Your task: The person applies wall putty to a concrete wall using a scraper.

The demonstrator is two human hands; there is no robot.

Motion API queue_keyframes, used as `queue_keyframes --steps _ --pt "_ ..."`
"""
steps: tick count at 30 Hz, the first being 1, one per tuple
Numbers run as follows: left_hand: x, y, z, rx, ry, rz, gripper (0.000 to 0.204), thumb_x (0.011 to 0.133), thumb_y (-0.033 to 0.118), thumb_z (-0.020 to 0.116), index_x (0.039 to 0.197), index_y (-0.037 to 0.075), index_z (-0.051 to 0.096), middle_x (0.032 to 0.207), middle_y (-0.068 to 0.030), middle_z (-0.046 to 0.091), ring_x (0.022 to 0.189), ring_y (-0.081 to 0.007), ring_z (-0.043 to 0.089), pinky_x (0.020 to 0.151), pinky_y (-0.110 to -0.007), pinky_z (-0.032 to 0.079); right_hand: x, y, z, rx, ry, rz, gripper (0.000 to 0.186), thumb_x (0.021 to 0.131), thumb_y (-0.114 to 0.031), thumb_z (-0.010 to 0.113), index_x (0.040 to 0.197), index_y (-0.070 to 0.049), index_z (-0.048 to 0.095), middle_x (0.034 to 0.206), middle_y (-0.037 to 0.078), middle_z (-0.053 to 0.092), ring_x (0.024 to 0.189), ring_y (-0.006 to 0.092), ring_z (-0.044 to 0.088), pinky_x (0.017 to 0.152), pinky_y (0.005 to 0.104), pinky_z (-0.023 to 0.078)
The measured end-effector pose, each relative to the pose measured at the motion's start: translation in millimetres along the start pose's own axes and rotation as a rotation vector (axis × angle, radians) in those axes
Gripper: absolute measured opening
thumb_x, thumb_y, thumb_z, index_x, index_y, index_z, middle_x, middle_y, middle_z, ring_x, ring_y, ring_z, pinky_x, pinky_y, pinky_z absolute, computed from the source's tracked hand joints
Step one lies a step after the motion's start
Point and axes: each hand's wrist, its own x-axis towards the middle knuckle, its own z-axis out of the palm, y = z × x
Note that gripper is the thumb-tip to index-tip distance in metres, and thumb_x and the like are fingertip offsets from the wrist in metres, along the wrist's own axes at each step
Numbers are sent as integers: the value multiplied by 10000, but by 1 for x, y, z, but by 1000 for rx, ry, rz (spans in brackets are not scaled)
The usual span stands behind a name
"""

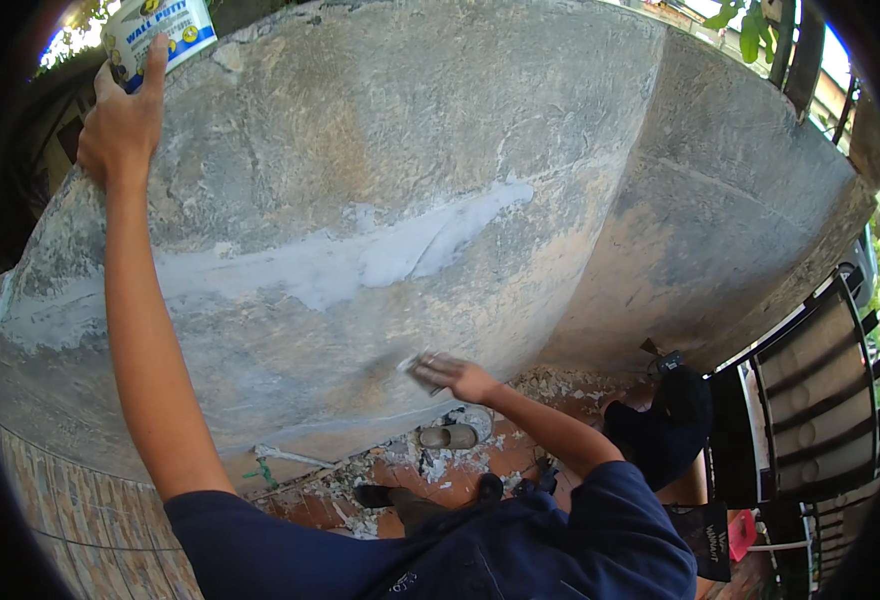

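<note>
Hands: well apart, L up high, R down low.
L hand (123,120): arm stretched up to the wall's top edge, fingers on a white & blue printed container (165,25); can't tell if they're clamped on it or just resting.
R hand (457,377): fingers closed over a small pale piece (406,366) (too blurred to ID), held at the lower part of the wall; contact w/ the surface is unclear.
Wall (410,120): rough grey concrete w/ tan patches, corner toward the R side.
Filler streak (340,265): whitish, smooth, runs approx. horiz. across the wall, above the R hand.
Floor: reddish tiles (415,505) w/ pale debris scattered about.
Slipper (448,437): greyish-brown, near the wall's foot, just below the R hand in view.
R side: another person (675,425) in dark clothes, next to a black metal gate (820,380).
</note>
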Motion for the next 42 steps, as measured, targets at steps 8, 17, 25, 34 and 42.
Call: queue_keyframes --steps 8,17,25,34,42 --pt "8 5 -7 38 71 6 1004 745 876 322 1398 131 487 1152 -223 653 1113 -402 601 939 -464 459 29 122 -233 510 1356 952 219 880 -41 540 1026 69 659 825 235 681 710 264 654 631 358 468" --pt "18 -11 12 137 142 34 979 755 874 318 1385 149 507 1178 -177 656 1114 -375 606 943 -457 449 162 -42 -112 17 1087 509 674 698 159 488 1350 -13 498 1423 280 406 1328 431 393 1050 431 419" --pt "14 -6 -1 82 125 20 1006 741 888 320 1357 120 531 1138 -195 666 1086 -385 617 917 -459 467 50 -54 29 138 546 208 686 680 146 498 1319 -98 555 1416 157 471 1327 323 439 1116 431 365" --pt "10 12 -7 70 87 7 1028 740 888 323 1350 85 529 1121 -216 666 1080 -386 620 919 -472 463 31 86 -156 412 1326 1062 218 927 -33 513 1068 66 646 864 191 703 789 268 668 729 362 482" --pt "10 2 -6 51 133 8 1032 726 891 353 1319 72 559 1129 -225 659 1097 -386 612 931 -466 458 137 -4 -183 291 1258 522 687 772 140 485 1391 -157 504 1347 104 555 985 231 673 662 280 544"
